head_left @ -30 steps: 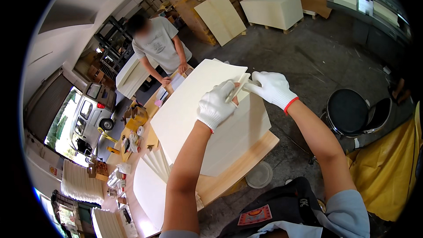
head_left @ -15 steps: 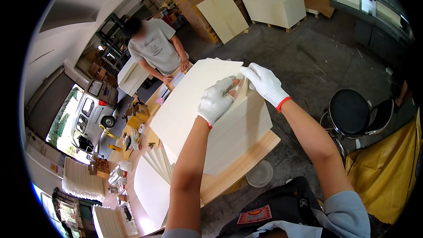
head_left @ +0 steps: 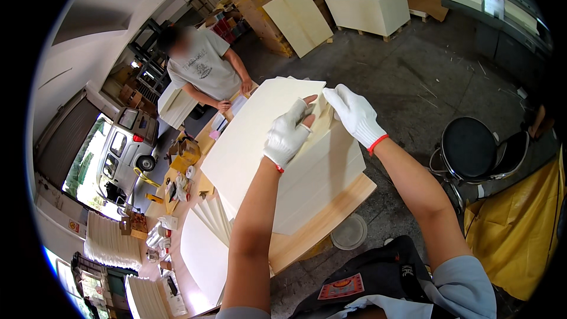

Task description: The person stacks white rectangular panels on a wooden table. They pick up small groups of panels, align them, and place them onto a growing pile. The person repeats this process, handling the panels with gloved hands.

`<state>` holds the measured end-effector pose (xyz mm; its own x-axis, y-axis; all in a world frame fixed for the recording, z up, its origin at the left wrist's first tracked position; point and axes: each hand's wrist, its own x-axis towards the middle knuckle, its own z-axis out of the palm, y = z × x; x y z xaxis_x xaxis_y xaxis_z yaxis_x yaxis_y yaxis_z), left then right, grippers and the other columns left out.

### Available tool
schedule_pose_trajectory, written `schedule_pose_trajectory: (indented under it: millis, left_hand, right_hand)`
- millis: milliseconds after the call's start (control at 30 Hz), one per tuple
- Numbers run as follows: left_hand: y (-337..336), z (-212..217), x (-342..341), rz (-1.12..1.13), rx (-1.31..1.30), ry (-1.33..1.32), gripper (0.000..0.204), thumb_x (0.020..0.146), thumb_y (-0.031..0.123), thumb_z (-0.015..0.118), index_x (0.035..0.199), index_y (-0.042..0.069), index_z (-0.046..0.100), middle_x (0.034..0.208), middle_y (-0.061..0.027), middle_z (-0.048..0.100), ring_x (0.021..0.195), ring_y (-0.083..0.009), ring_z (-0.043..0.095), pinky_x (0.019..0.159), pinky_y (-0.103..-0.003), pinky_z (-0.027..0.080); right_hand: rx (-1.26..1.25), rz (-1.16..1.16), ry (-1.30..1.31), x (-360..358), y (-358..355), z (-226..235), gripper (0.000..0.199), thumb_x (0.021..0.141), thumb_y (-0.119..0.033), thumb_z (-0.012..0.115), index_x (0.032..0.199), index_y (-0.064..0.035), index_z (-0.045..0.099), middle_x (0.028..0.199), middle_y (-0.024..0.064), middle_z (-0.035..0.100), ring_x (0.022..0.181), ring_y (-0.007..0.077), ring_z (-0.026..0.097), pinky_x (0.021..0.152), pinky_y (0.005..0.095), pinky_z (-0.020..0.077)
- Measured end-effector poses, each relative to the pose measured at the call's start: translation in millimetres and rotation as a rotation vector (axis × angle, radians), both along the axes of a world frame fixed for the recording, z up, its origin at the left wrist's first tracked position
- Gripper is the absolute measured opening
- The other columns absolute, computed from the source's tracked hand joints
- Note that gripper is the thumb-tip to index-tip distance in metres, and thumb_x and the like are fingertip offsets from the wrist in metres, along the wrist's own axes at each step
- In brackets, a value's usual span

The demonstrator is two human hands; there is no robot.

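A tall stack of large white sheets (head_left: 260, 124) stands in front of me on a wooden table. My right hand (head_left: 354, 112), in a white glove with a red cuff, pinches the sheets at the stack's right corner. Just to its left, my left hand (head_left: 286, 136) rests by the upper edges, palm toward the stack. Its glove leaves two fingertips bare, and those fingers are held apart. Between the hands, the edges of several upper sheets (head_left: 322, 119) are fanned slightly apart. How many sheets the right fingers hold is hidden.
Across the table stands another person (head_left: 207, 68). Fanned sheets (head_left: 207, 248) and small tools lie left of the stack. A black stool (head_left: 469, 150) and a yellow cover (head_left: 514, 224) are at my right. A round lid (head_left: 348, 232) lies below the table's edge.
My left fingers have shifted slightly up and spread along the sheet edges, and more of the fanned edges show. My right hand stays at the corner. The other person leans slightly left.
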<state>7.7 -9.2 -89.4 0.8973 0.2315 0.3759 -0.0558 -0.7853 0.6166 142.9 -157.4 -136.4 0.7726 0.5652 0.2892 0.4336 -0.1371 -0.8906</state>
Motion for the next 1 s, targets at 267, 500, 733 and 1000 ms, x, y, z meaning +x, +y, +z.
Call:
schedule_pose_trajectory:
  millis: [267, 500, 733, 1000]
  left_hand:
    - [-11, 11, -3, 0.069, 0.202, 0.171, 0.034, 0.093, 0.015, 0.077, 0.126, 0.011, 0.075, 0.075, -0.0026, 0.060, 0.067, -0.0134, 0.054, 0.067, -0.033, 0.049]
    - [-9, 10, -2, 0.049, 0.161, 0.127, 0.032, 0.095, 0.014, 0.074, 0.127, 0.010, 0.075, 0.077, -0.0038, 0.062, 0.070, -0.0126, 0.055, 0.068, -0.033, 0.049]
    - [-4, 3, 1, 0.007, 0.228, 0.046, 0.030, 0.098, 0.013, 0.068, 0.127, 0.012, 0.074, 0.080, -0.0057, 0.066, 0.069, -0.0141, 0.057, 0.069, -0.033, 0.050]
    - [-7, 4, 1, 0.074, 0.220, 0.163, 0.035, 0.094, 0.021, 0.078, 0.128, 0.013, 0.074, 0.073, -0.0016, 0.058, 0.067, -0.0114, 0.053, 0.067, -0.032, 0.049]
  right_hand:
    - [0.026, -0.040, -0.050, 5, 7, -11, 0.052, 0.109, -0.059, 0.042, 0.105, -0.0104, 0.062, 0.082, 0.0149, 0.070, 0.082, 0.0397, 0.068, 0.075, 0.0489, 0.0494]
    - [0.009, -0.027, -0.015, 4, 4, -8, 0.052, 0.108, -0.059, 0.042, 0.108, -0.0113, 0.062, 0.084, 0.0143, 0.071, 0.085, 0.0392, 0.069, 0.077, 0.0485, 0.0502]
    - [-0.002, -0.050, -0.037, 5, 4, -11, 0.051, 0.108, -0.060, 0.041, 0.112, -0.0138, 0.063, 0.087, 0.0154, 0.071, 0.087, 0.0402, 0.069, 0.078, 0.0494, 0.0505]
    - [-0.016, -0.058, -0.022, 4, 5, -10, 0.050, 0.108, -0.059, 0.040, 0.113, -0.0137, 0.063, 0.087, 0.0167, 0.071, 0.087, 0.0409, 0.069, 0.079, 0.0498, 0.0504]
